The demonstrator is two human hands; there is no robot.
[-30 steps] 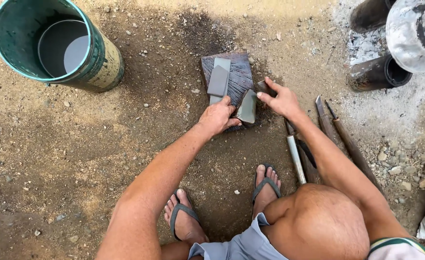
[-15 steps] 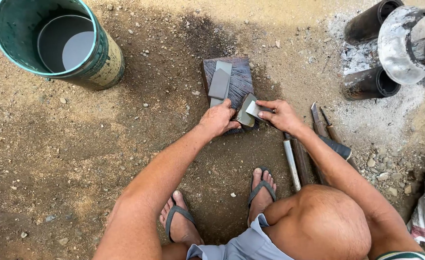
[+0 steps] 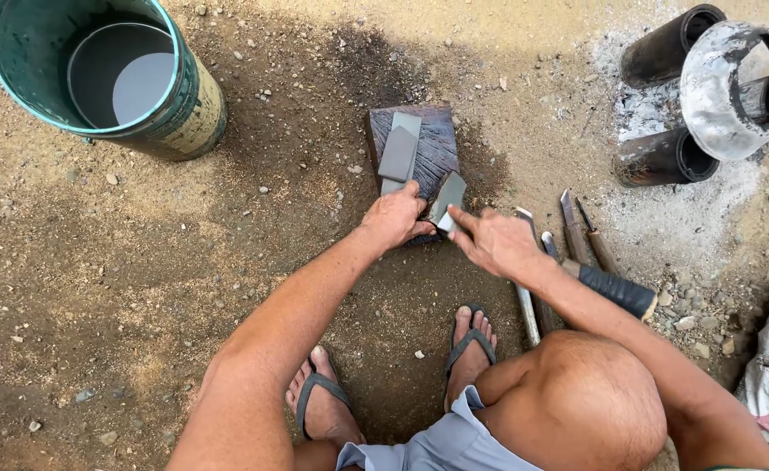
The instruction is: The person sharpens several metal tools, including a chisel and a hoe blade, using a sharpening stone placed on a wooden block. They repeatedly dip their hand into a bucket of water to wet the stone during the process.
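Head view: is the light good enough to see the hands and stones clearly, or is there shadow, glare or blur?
Head view: soft, even daylight with no glare; a darker patch of ground surrounds the wooden block. The left hand, the right hand and the small grey stone between them are sharp, without motion blur. Wide-angle bending shows at the edges, where the green bucket leans outward.
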